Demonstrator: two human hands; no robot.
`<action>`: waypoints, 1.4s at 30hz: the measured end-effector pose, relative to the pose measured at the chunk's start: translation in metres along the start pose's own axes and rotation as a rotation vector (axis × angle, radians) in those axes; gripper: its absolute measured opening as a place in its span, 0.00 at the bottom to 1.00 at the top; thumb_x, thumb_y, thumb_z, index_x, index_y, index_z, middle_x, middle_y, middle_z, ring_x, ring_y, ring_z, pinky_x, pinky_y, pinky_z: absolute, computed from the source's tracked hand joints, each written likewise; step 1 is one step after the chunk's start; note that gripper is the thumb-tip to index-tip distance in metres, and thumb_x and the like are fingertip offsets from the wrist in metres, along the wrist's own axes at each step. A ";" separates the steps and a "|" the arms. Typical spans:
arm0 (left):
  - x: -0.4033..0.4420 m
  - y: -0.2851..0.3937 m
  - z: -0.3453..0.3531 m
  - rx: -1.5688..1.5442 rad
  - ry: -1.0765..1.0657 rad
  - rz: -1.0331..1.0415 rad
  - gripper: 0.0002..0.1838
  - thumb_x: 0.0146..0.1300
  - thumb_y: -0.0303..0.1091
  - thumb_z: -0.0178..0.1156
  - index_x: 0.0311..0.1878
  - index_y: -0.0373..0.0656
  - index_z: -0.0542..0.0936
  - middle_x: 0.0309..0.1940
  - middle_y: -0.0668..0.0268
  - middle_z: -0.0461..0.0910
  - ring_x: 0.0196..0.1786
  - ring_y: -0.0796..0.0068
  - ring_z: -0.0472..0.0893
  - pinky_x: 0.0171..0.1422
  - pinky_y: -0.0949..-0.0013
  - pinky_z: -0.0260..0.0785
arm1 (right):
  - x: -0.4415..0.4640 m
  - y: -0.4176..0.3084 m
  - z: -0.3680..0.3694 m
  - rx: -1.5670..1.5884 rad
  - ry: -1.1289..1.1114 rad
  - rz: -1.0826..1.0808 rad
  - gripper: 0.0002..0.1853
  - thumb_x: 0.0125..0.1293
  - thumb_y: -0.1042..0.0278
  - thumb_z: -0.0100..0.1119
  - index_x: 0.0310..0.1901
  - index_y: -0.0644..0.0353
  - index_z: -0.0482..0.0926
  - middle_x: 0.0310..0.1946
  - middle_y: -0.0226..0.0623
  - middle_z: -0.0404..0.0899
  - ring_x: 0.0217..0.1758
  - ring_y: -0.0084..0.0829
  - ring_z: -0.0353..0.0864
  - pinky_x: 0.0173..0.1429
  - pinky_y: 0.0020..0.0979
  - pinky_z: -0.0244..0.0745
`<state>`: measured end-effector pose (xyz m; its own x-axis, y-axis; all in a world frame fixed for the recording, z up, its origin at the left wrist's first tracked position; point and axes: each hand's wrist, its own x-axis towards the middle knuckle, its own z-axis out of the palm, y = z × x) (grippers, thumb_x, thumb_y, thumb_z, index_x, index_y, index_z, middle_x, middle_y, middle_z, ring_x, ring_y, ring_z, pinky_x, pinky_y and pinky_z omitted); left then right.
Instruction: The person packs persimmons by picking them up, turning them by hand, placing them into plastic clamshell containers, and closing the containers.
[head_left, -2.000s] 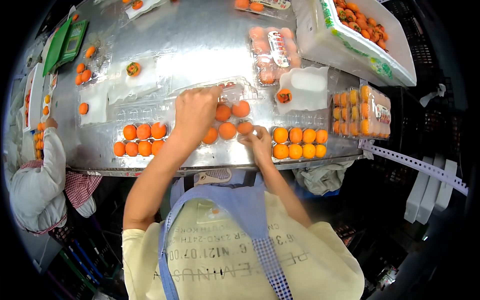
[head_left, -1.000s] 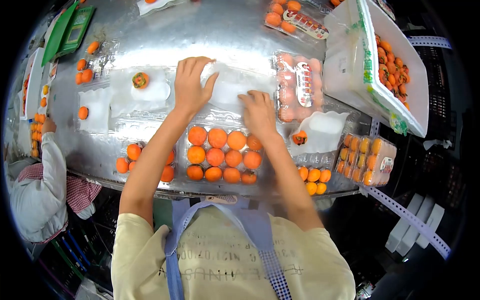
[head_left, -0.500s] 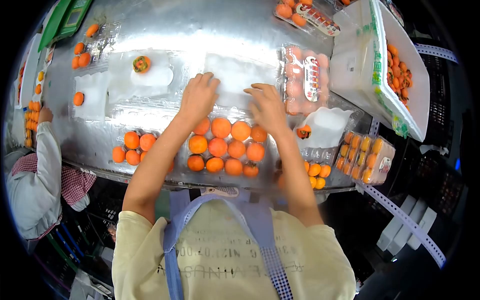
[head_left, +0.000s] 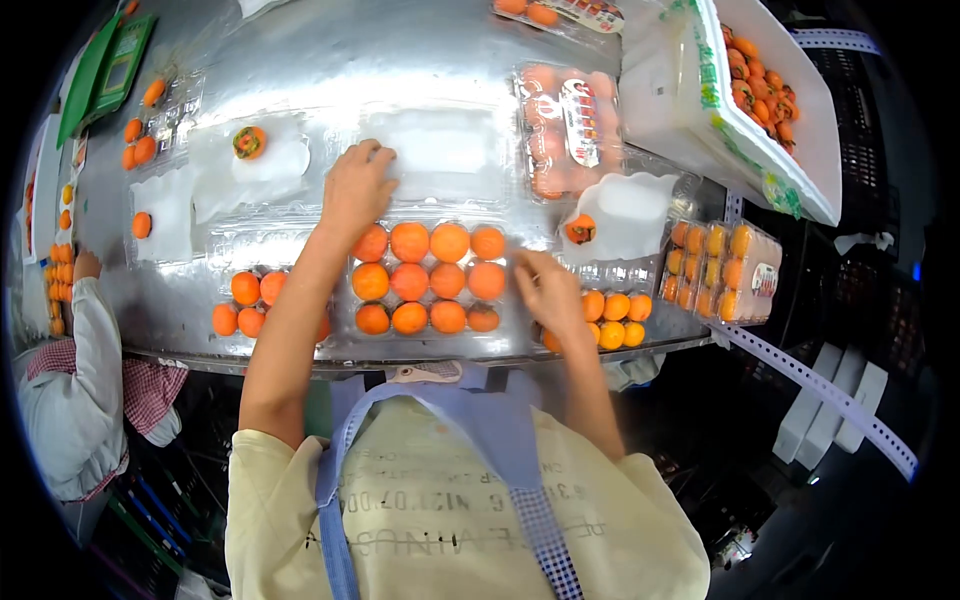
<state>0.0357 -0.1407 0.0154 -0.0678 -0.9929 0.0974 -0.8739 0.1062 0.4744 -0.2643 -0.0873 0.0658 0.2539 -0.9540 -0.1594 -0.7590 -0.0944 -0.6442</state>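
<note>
A clear plastic clamshell box lies open in front of me, its base filled with rows of orange persimmons (head_left: 409, 281). Its lid is folded back on the far side, with a white foam sheet (head_left: 437, 148) in it. My left hand (head_left: 358, 190) is at the lid's left edge, fingers curled over it. Beside the base's right edge is my right hand (head_left: 552, 292), fingers apart and pointing toward the box, with nothing visible in it. Whether its fingertips touch the plastic, I cannot tell.
A closed labelled persimmon pack (head_left: 568, 130) lies behind right, near a white foam crate (head_left: 665, 75) of small persimmons. Other part-filled boxes (head_left: 615, 320) flank mine. A green container (head_left: 120, 65) stands far left. A co-worker's sleeve (head_left: 95, 320) reaches in at left.
My right hand has come down from the lid's right side to the base's right edge. My left hand stays by the lid. The whole view has shifted slightly.
</note>
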 end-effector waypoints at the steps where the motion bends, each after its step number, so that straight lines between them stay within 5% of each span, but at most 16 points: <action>1: -0.001 -0.001 -0.002 0.004 -0.013 -0.017 0.18 0.49 0.30 0.66 0.45 0.44 0.76 0.48 0.61 0.74 0.50 0.57 0.75 0.54 0.60 0.69 | -0.006 -0.003 0.007 -0.008 -0.033 0.005 0.11 0.61 0.72 0.54 0.46 0.59 0.78 0.36 0.45 0.80 0.36 0.44 0.81 0.41 0.39 0.75; 17: -0.010 -0.014 0.002 0.013 0.035 0.016 0.19 0.49 0.32 0.67 0.46 0.45 0.76 0.49 0.62 0.74 0.51 0.59 0.74 0.55 0.60 0.68 | -0.010 -0.011 0.022 0.078 -0.194 0.155 0.14 0.61 0.71 0.53 0.49 0.60 0.74 0.39 0.46 0.81 0.40 0.46 0.81 0.45 0.41 0.76; 21: -0.011 -0.011 0.001 -0.005 0.056 -0.001 0.19 0.49 0.32 0.67 0.47 0.45 0.76 0.50 0.62 0.73 0.51 0.59 0.73 0.56 0.61 0.68 | -0.005 -0.013 0.021 -0.091 -0.040 0.054 0.11 0.61 0.71 0.54 0.45 0.60 0.77 0.37 0.44 0.82 0.38 0.44 0.82 0.42 0.40 0.75; 31: -0.013 -0.013 0.004 -0.030 0.077 -0.009 0.19 0.49 0.31 0.67 0.47 0.45 0.76 0.51 0.62 0.73 0.52 0.58 0.73 0.56 0.60 0.67 | 0.002 -0.034 0.014 0.022 -0.054 0.043 0.14 0.57 0.69 0.61 0.45 0.60 0.77 0.36 0.41 0.81 0.36 0.40 0.81 0.40 0.36 0.75; 42: -0.013 -0.015 0.005 -0.049 0.072 -0.012 0.19 0.50 0.31 0.66 0.47 0.46 0.76 0.51 0.62 0.73 0.53 0.58 0.73 0.57 0.60 0.67 | 0.038 -0.069 0.053 -0.282 -0.066 -0.359 0.27 0.43 0.62 0.72 0.48 0.56 0.76 0.43 0.36 0.75 0.46 0.39 0.73 0.46 0.37 0.74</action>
<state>0.0472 -0.1297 0.0032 -0.0214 -0.9879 0.1534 -0.8495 0.0989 0.5183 -0.1704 -0.1019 0.0643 0.5615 -0.8273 -0.0165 -0.7472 -0.4983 -0.4398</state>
